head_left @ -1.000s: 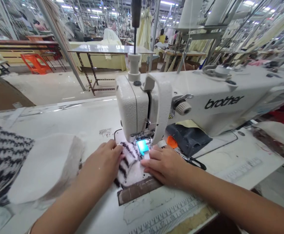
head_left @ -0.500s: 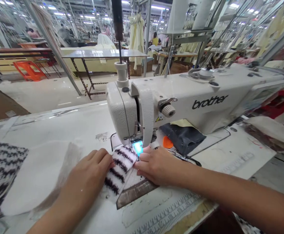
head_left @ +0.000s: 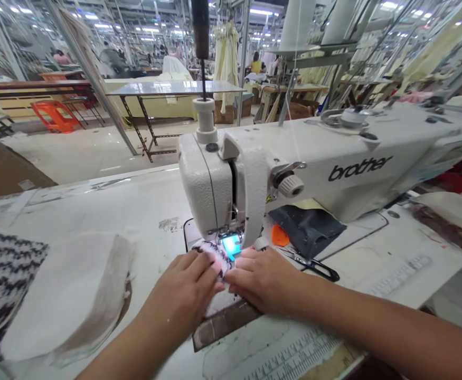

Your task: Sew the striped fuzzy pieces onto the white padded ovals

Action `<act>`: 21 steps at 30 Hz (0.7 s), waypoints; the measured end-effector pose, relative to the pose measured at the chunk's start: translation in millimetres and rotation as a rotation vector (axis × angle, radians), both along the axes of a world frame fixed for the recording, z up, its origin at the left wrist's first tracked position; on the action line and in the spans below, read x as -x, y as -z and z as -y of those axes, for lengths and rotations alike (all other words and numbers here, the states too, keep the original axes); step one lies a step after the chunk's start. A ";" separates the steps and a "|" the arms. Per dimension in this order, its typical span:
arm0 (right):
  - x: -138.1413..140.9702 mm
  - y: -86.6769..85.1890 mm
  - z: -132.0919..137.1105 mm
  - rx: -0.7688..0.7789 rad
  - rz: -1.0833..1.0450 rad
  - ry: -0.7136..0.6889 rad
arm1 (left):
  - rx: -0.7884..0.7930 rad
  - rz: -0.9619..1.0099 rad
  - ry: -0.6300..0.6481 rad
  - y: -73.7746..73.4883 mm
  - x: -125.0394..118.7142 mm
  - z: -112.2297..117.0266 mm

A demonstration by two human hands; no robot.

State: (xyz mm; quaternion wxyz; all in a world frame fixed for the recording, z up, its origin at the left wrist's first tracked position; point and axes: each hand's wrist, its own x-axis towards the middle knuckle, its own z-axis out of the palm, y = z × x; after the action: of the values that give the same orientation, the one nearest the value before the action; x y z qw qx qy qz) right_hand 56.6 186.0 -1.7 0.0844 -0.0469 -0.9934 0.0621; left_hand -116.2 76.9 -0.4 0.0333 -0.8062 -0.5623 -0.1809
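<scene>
Resting half-curled fingers on fuzzy black-and-white fabric (head_left: 210, 247), the left hand (head_left: 185, 287) could skew it by pushing unevenly, right hand (head_left: 268, 279) curled alongside, both grips unclear

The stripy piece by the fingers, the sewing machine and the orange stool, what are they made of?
The stripy piece looks like fluffy plush cloth: its dark marks have fuzzy edges. The sewing machine is probably painted metal, since its white coat is shiny and pebbly. The orange stool seems smooth plastic, evenly bright, but it's too far to be sure.
</scene>
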 end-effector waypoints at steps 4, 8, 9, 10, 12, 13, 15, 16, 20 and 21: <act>-0.9 -1.5 -0.1 0.012 0.037 -0.001 | -0.058 -0.072 0.164 0.9 14.6 -1.5; -1.6 -3.5 -0.7 0.022 0.041 0.030 | 0.012 0.019 0.159 -3.0 15.7 -6.1; -1.8 -3.6 -0.9 0.020 0.043 0.040 | 0.035 0.037 0.139 -2.8 15.2 -7.3; -2.0 -3.5 -1.0 0.017 0.043 0.046 | 0.055 0.039 0.126 -2.2 15.1 -8.3; -2.4 -2.8 -1.2 0.006 0.035 0.050 | 0.064 0.025 0.139 0.3 16.7 -9.6; -2.5 -2.3 -1.3 -0.002 0.027 0.049 | 0.061 0.022 0.157 1.8 18.2 -9.9; -2.4 -1.1 -1.7 -0.012 0.016 0.049 | 0.046 0.033 0.189 4.4 21.7 -10.5; -2.2 -0.5 -2.0 -0.015 0.012 0.055 | 0.038 0.040 0.197 5.4 23.1 -10.9; -1.1 1.7 -3.8 -0.018 -0.002 0.080 | 0.036 0.065 0.163 6.9 24.5 -12.4; -0.9 2.2 -4.3 -0.013 -0.001 0.078 | 0.044 0.070 0.152 7.0 23.9 -12.5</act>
State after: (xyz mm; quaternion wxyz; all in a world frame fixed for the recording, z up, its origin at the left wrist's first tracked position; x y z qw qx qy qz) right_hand 57.4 190.3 -3.9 0.0878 -0.0848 -0.9911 0.0523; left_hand -140.1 89.5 -7.4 -0.0177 -0.8402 -0.5042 -0.1986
